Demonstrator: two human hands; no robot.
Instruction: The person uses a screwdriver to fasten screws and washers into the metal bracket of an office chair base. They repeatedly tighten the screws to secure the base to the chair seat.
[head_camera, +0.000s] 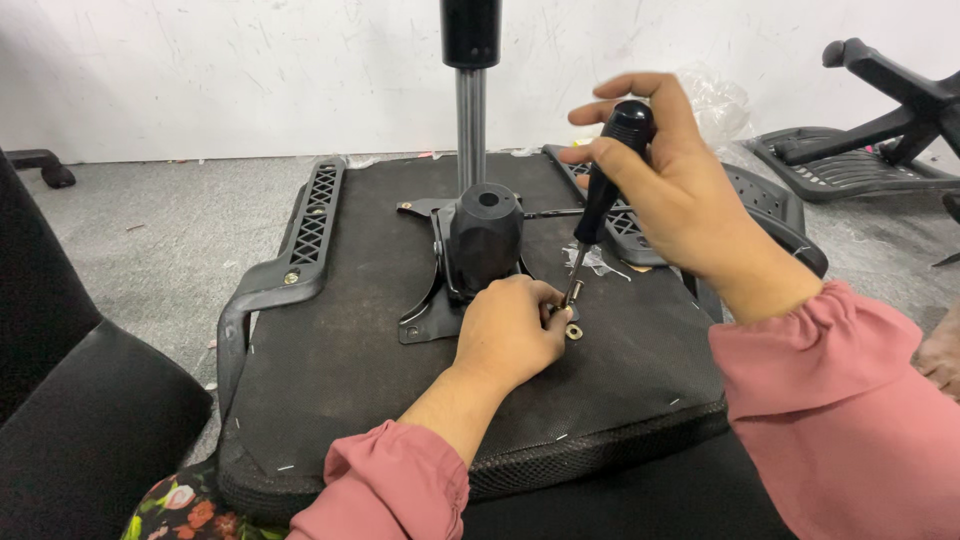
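Right hand (672, 190) wrapped around screwdriver (603, 195) handle, tip angled down onto bolt (574, 293). Left hand (512, 330) just below tip, fingertips pinched on bolt, washer (574, 331) touching beside thumb. Mounting plate (432, 300) and gas cylinder (471, 100) beyond left hand, on upturned seat (330, 370). Likely risk: tilted driver slipping off bolt head, jabbing left fingers or cross-threading.

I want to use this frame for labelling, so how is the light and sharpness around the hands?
Head view: soft, even light, only faint shadows on the seat underside; right hand and screwdriver sharp; left hand sharp; mild glare on the metal column; edges slightly bowed by the wide lens.
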